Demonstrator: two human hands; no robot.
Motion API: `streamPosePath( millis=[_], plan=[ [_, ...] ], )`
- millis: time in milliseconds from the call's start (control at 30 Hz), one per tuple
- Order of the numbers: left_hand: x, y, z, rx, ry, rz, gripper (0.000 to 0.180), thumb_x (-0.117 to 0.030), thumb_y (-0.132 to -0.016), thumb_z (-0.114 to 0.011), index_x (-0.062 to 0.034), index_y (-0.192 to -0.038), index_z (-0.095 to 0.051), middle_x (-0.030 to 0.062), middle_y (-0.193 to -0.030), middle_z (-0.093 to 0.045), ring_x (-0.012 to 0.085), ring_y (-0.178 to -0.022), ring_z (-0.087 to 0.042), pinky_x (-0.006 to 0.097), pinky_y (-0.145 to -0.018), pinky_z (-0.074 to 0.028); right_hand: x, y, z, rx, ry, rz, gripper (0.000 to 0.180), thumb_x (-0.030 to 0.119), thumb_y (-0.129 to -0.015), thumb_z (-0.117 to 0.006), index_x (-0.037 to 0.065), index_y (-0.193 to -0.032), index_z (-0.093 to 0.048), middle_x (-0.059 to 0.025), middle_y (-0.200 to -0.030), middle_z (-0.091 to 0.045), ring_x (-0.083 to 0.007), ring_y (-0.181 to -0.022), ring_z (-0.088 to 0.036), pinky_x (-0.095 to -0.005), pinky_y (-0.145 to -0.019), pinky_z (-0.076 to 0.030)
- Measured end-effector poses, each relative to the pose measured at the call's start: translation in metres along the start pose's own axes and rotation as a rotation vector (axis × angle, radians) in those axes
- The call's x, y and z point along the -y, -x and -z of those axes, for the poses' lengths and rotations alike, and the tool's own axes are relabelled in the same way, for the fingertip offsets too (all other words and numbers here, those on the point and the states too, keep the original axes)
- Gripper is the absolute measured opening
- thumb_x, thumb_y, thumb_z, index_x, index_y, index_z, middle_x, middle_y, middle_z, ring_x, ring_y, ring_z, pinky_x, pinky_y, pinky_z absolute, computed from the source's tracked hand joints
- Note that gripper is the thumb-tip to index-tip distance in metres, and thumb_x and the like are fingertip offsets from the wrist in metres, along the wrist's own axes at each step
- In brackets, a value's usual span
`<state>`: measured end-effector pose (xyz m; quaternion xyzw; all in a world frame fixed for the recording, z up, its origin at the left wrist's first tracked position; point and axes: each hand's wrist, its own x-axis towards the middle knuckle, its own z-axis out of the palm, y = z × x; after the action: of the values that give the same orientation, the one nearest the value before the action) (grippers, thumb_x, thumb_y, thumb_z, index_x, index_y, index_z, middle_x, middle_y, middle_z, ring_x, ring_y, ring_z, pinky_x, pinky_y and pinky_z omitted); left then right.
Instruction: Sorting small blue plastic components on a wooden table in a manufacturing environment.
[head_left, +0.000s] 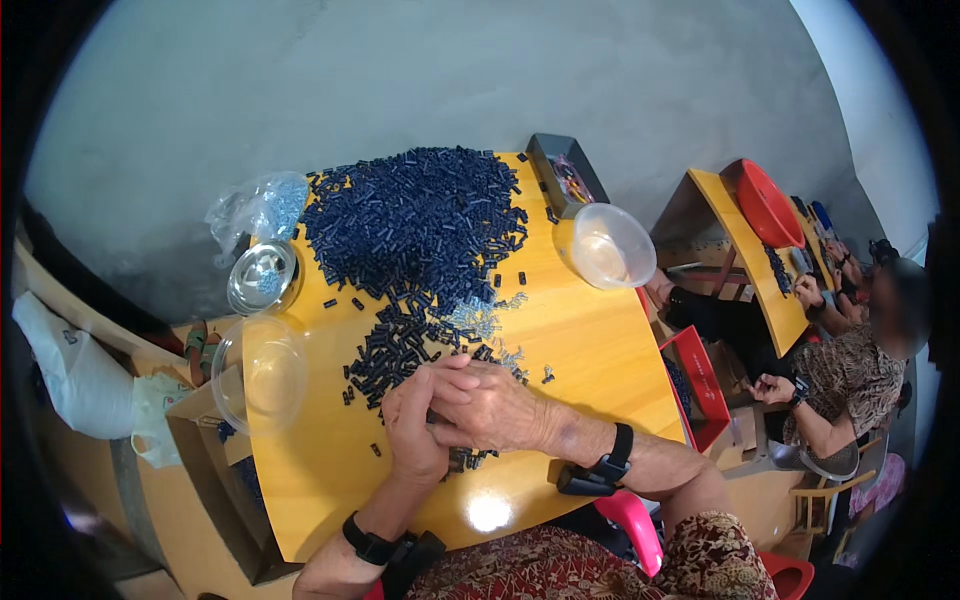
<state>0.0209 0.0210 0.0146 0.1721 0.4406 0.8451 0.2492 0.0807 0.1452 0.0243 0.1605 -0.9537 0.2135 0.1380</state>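
Note:
My left hand (418, 432) and my right hand (492, 408) are pressed together over the near part of the yellow table (600, 365). Both have curled fingers; a little dark material shows between them, too hidden to name. Just beyond my fingers spreads a small heap of short black pieces (398, 338). It runs into a large mound of dark blue, tube-like pieces (410, 215) on the far part. Small silvery metal parts (476, 316) lie scattered along the right side of the small heap. Some dark pieces also lie under my right wrist.
Left edge: a plastic bag (285, 205) of silvery parts, a metal bowl (236, 287), a clear tub (235, 395). Far right: a grey tray (592, 207) and a clear bowl (635, 240). Below the sides stand a cardboard box (205, 470) and a red box (712, 385). A co-worker (850, 385) sits right.

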Motion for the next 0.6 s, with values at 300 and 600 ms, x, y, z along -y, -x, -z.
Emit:
streamPosePath(
  millis=[300, 600],
  plan=[
    [-0.004, 0.005, 0.001, 0.001, 0.012, 0.027, 0.041, -0.015, -0.102, -0.043, 0.0044, -0.071, -0.062, 0.0172, -0.09, -0.069, 0.0265, -0.103, -0.062, 0.039, -0.098, -0.045, 0.005, -0.002, -0.002, -0.048, 0.019, 0.031, 0.035, 0.032, -0.084, -0.069, -0.001, -0.096, -0.063, -0.0157, -0.09, -0.064, -0.0311, -0.083, -0.066, -0.0406, -0.077, -0.054],
    [-0.007, -0.001, -0.004, -0.052, -0.079, 0.165, 0.025, -0.016, -0.1, -0.05, 0.0008, -0.093, -0.067, 0.0066, -0.095, -0.068, 0.012, -0.092, -0.06, 0.026, -0.088, -0.045, -0.005, 0.013, 0.034, -0.341, 0.123, -0.084, 0.029, 0.026, -0.077, -0.077, 0.006, -0.075, -0.056, -0.0095, -0.069, -0.055, -0.0292, -0.063, -0.059, -0.0403, -0.062, -0.049]
  ],
)
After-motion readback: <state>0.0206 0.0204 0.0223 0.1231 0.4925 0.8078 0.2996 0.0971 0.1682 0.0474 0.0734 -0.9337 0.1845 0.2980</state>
